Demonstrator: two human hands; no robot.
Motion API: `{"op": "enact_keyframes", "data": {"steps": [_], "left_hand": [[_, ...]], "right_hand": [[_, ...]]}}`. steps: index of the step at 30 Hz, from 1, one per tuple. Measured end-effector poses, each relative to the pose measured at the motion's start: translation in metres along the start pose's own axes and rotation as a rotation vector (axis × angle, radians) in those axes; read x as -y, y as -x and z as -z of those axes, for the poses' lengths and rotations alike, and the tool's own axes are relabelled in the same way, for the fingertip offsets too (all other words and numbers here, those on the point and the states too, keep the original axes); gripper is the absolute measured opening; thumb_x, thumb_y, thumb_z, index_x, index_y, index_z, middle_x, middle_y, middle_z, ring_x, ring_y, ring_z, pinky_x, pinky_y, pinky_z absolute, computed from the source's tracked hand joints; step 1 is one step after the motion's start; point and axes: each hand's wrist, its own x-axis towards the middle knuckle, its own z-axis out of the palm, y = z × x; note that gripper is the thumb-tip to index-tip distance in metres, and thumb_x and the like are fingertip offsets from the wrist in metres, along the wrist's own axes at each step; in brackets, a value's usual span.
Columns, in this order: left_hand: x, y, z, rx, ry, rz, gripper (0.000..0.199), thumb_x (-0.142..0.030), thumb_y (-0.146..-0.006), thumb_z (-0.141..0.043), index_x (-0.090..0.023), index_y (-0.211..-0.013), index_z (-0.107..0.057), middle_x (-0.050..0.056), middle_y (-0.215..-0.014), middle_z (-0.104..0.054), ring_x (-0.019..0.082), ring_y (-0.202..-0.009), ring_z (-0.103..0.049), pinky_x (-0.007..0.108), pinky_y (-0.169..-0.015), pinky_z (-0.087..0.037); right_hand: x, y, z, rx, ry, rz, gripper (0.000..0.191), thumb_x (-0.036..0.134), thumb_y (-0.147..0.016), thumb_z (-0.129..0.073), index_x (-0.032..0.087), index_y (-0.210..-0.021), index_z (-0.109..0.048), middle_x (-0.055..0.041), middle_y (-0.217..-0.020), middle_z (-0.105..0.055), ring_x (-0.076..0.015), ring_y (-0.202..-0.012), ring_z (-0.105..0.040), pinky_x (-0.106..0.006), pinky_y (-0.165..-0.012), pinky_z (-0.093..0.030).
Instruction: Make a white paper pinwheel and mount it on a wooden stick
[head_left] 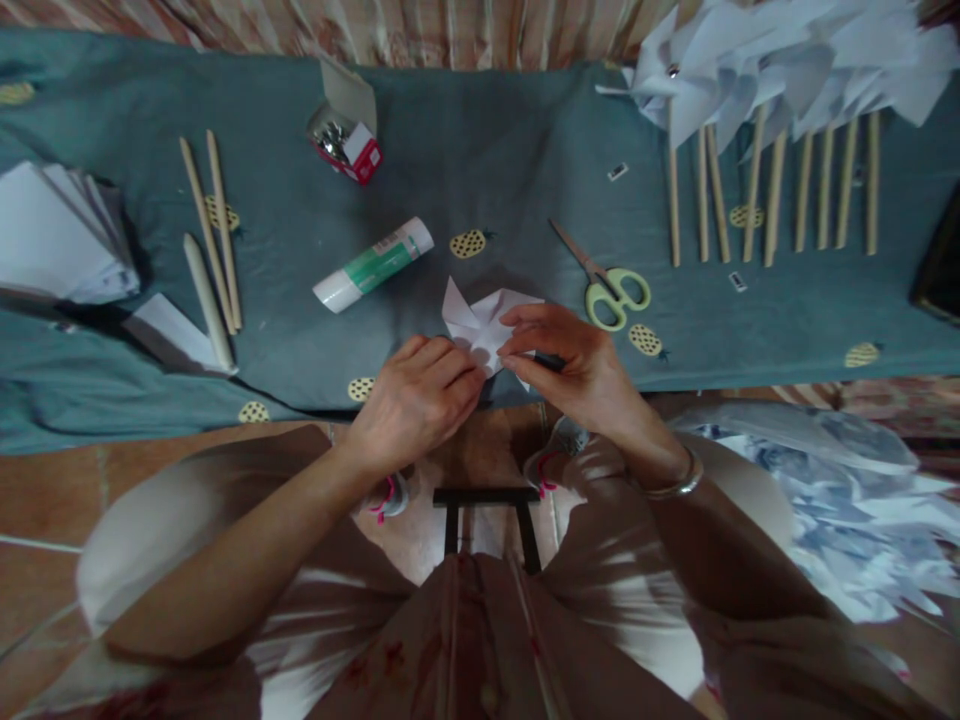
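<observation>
A small white paper pinwheel [486,328] lies at the front edge of the green cloth, with its folded blades spread. My left hand [431,392] is closed on its lower left side, fingers curled. From the right, my right hand [559,355] reaches over the pinwheel, thumb and index finger pinched near its centre; whatever they pinch is too small to make out. A dark object shows under the right fingers. Just right of this hand lie green-handled scissors [616,298]. A glue stick [373,265] rests up and to the left.
An open red box of metal pins [349,145] stands at the back. Wooden sticks [210,240] and stacked white paper [64,235] are at the left. Finished pinwheels [787,70] on sticks lie at the back right. A plastic bag of paper pieces [855,510] sits below, right.
</observation>
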Motion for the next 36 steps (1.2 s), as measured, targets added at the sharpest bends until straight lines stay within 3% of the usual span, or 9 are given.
{"op": "enact_keyframes", "data": {"steps": [7, 11, 36], "left_hand": [[0.0, 0.002, -0.002, -0.047, 0.094, 0.101, 0.016, -0.02, -0.094, -0.053, -0.014, -0.103, -0.065, 0.008, -0.091, -0.072, 0.019, -0.08, -0.064, 0.033, -0.069, -0.048], [-0.001, 0.004, -0.004, -0.074, 0.143, 0.073, 0.019, -0.018, -0.094, -0.054, -0.014, -0.11, -0.063, 0.008, -0.092, -0.072, 0.019, -0.083, -0.065, 0.033, -0.072, -0.05], [0.0, 0.003, -0.01, -0.057, 0.245, 0.119, 0.016, -0.017, -0.094, -0.055, -0.015, -0.098, -0.07, 0.008, -0.092, -0.072, 0.018, -0.085, -0.064, 0.033, -0.075, -0.053]], "right_hand": [[-0.001, -0.003, -0.009, -0.043, 0.093, 0.021, 0.007, 0.022, -0.086, -0.064, 0.024, -0.082, -0.07, -0.0036, -0.111, -0.069, -0.0219, -0.109, -0.063, -0.042, -0.097, -0.048], [-0.001, -0.004, -0.012, -0.062, 0.135, 0.037, 0.008, 0.019, -0.086, -0.063, 0.023, -0.081, -0.068, -0.0043, -0.111, -0.069, -0.0214, -0.109, -0.063, -0.041, -0.096, -0.048], [-0.002, -0.003, -0.019, -0.122, 0.177, 0.023, 0.003, 0.023, -0.086, -0.063, 0.022, -0.085, -0.066, -0.0061, -0.113, -0.069, -0.0227, -0.111, -0.063, -0.042, -0.098, -0.049]]}}
